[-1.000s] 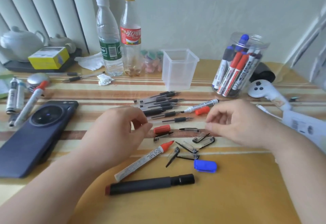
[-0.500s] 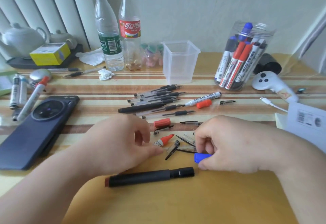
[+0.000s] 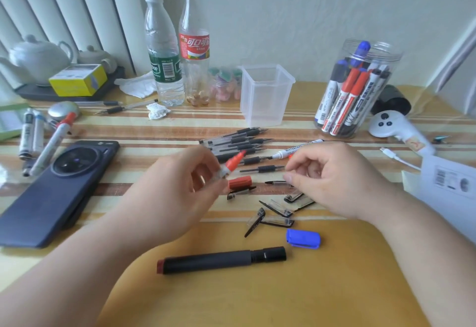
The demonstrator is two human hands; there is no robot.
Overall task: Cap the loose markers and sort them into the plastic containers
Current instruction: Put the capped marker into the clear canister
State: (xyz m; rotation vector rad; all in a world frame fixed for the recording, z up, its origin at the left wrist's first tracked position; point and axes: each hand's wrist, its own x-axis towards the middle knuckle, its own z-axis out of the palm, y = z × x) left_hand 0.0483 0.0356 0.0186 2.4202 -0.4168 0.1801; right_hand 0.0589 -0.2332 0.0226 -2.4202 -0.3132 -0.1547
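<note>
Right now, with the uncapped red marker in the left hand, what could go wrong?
The bare tip of the red marker points toward the right hand and could ink it. The red cap lies right beside the left hand, easy to knock away. The blue cap nearby could be grabbed by mistake.
</note>
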